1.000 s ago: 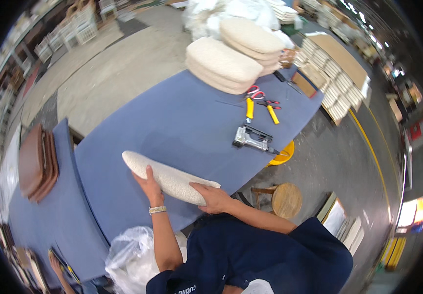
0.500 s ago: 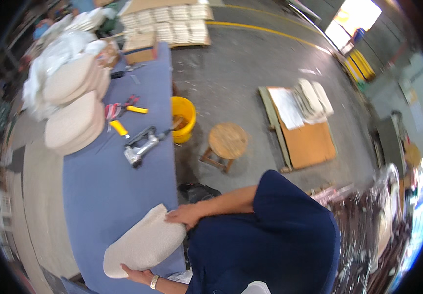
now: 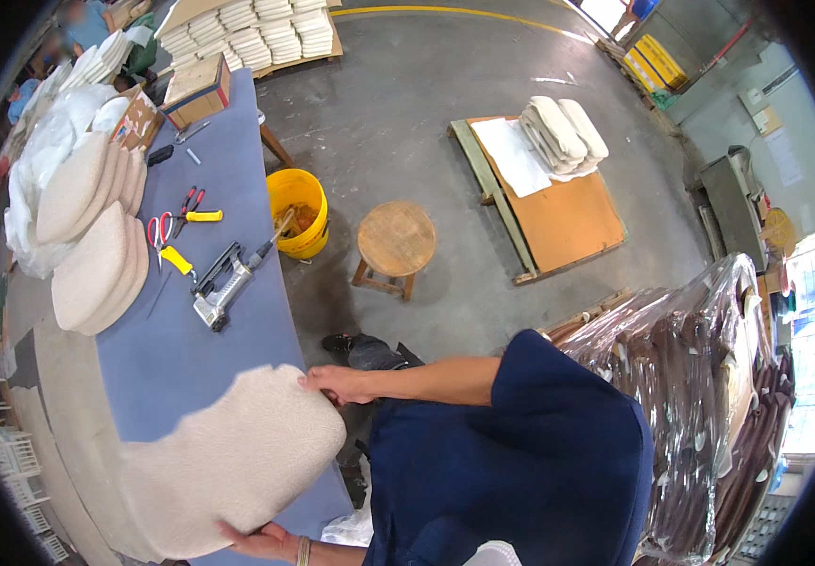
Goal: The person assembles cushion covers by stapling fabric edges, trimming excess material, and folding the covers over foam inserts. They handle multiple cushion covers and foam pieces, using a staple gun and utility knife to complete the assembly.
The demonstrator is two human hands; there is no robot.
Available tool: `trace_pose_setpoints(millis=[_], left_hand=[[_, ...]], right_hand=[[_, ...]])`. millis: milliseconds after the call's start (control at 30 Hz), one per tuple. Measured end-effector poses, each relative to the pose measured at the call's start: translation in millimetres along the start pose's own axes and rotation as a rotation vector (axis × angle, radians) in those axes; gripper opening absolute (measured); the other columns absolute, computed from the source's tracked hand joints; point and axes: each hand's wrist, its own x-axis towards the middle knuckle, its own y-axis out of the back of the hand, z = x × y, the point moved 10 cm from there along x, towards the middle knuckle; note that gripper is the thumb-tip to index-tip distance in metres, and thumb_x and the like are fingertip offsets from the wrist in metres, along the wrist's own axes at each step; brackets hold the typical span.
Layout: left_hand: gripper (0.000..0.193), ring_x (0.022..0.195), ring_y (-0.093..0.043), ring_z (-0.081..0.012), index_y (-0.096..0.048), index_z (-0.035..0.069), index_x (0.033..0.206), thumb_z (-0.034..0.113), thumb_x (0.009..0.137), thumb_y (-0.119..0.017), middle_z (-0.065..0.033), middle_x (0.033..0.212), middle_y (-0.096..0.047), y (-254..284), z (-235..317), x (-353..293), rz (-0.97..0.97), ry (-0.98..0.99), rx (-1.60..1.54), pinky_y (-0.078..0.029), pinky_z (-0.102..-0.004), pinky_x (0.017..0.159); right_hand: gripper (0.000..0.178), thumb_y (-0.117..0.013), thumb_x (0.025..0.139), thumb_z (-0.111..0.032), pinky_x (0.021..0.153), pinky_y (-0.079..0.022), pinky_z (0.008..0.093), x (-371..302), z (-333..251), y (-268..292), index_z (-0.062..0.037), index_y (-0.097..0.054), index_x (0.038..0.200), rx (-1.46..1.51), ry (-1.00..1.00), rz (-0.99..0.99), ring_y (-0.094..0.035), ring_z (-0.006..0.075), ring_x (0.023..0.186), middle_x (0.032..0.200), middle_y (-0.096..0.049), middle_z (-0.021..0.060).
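Observation:
A beige fabric-covered seat cushion (image 3: 237, 453) is held above the near end of the blue-topped table (image 3: 228, 330), its broad face turned up toward me. My right hand (image 3: 339, 385) is closed on its upper right edge. At the lower edge, my left hand (image 3: 270, 543), with a band at the wrist, supports the cushion, fingers partly hidden by it. Farther up the table lie a staple gun (image 3: 223, 291) with a hose, a yellow-handled tool (image 3: 177, 260), red-handled scissors (image 3: 159, 229) and pliers (image 3: 190, 209).
Similar cushions (image 3: 100, 269) are stacked at the table's left edge, beside clear plastic wrapping (image 3: 44, 189). A cardboard box (image 3: 197, 90) stands at the far end. Right of the table are a yellow bucket (image 3: 305, 243), a wooden stool (image 3: 397, 238), a pallet (image 3: 577, 231) and plastic-wrapped brown pieces (image 3: 681, 377).
Both hands have lifted the cushion and turned its broad face up, so it looks larger. My view has swung, shifting the table and surroundings leftward.

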Motion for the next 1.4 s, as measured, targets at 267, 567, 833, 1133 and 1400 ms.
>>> trace_pose_setpoints(millis=[267,567,833,1133,1400], left_hand=[[0.066,0.113,-0.061,-0.0413,-0.055,-0.020,0.129,0.035,0.096,-0.070,-0.0325,0.130,-0.061,-101,70,-49,-0.194,-0.165,0.080,-0.049,-0.0561,0.100],[0.060,0.102,-0.049,-0.0273,-0.050,-0.007,0.128,0.041,0.098,-0.070,-0.0161,0.118,-0.052,-229,-170,-151,-0.450,0.269,0.339,-0.039,-0.0442,0.086],[0.067,0.131,-0.057,-0.0310,-0.043,-0.004,0.150,0.043,0.105,-0.060,-0.0177,0.148,-0.054,-522,-179,-353,-0.888,0.451,-0.152,-0.046,-0.0473,0.111],[0.080,0.137,-0.050,-0.0318,-0.044,0.004,0.152,0.049,0.093,-0.076,-0.0118,0.151,-0.054,-670,-379,-581,-1.095,1.039,0.079,-0.041,-0.0512,0.116],[0.079,0.132,-0.055,-0.0327,-0.050,0.000,0.146,0.036,0.086,-0.087,-0.0160,0.147,-0.056,-731,-610,-697,-1.085,1.387,0.610,-0.043,-0.0518,0.113]], right_hand=[[0.068,-0.072,0.097,-0.051,0.103,-0.051,0.0420,-90,-84,76,-0.0074,-0.054,0.146,0.203,0.281,0.205,-0.061,0.0222,0.124,0.138,-0.064,0.0097],[0.061,-0.079,0.093,-0.040,0.098,-0.055,0.0399,-311,-38,321,0.0017,-0.064,0.134,0.086,0.206,0.774,-0.068,0.0237,0.113,0.127,-0.071,0.0155],[0.073,-0.087,0.086,-0.029,0.107,-0.048,0.0438,-543,-99,389,0.0022,-0.054,0.143,0.326,0.802,0.986,-0.061,0.0264,0.124,0.135,-0.065,0.0152],[0.079,-0.082,0.081,-0.005,0.104,-0.053,0.0457,-608,-68,486,0.0013,-0.043,0.149,0.705,1.090,1.092,-0.063,0.0314,0.122,0.136,-0.062,0.0195],[0.073,-0.074,0.090,-0.014,0.101,-0.055,0.0532,-634,-44,597,-0.0005,-0.039,0.152,1.080,0.800,1.440,-0.063,0.0396,0.121,0.138,-0.058,0.0220]])
